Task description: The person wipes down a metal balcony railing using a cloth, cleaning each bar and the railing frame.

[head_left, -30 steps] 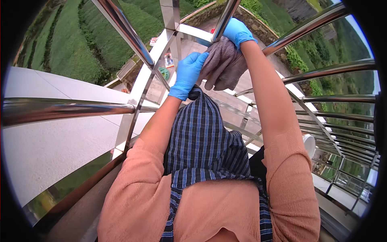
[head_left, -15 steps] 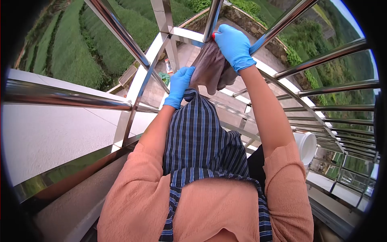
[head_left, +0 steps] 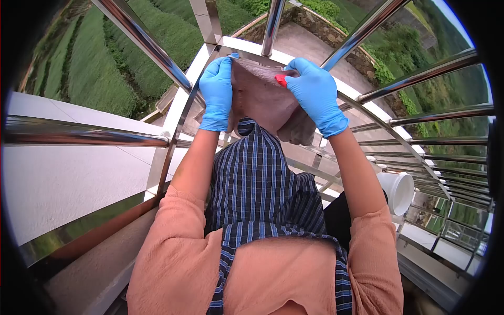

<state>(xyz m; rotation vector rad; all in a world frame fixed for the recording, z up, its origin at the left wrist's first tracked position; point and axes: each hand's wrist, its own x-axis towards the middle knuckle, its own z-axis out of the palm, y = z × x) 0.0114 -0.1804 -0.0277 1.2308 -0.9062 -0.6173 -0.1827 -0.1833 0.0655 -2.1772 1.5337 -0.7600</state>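
Note:
A greyish-purple cloth [head_left: 262, 97] is stretched between my two blue-gloved hands, just in front of the steel railing. My left hand [head_left: 216, 93] is closed on its upper left corner, close to the rail. My right hand [head_left: 316, 97] grips the upper right part. A small red piece [head_left: 281, 80] shows at the right fingertips; what it is I cannot make out. The lower right of the cloth hangs in loose folds. Below it is the striped apron [head_left: 252, 173] I wear.
Polished steel bars [head_left: 273, 26] rise ahead, above a curved lower rail [head_left: 244, 48]. A white bucket [head_left: 400, 193] is at the right by the railing. A pale wall surface [head_left: 68, 173] lies left. Beyond are a paved yard and green rows of plants [head_left: 94, 58].
My left hand has moved up and left to the cloth's upper corner. My right hand has come down and right, away from the bar. The cloth is now spread wider between them.

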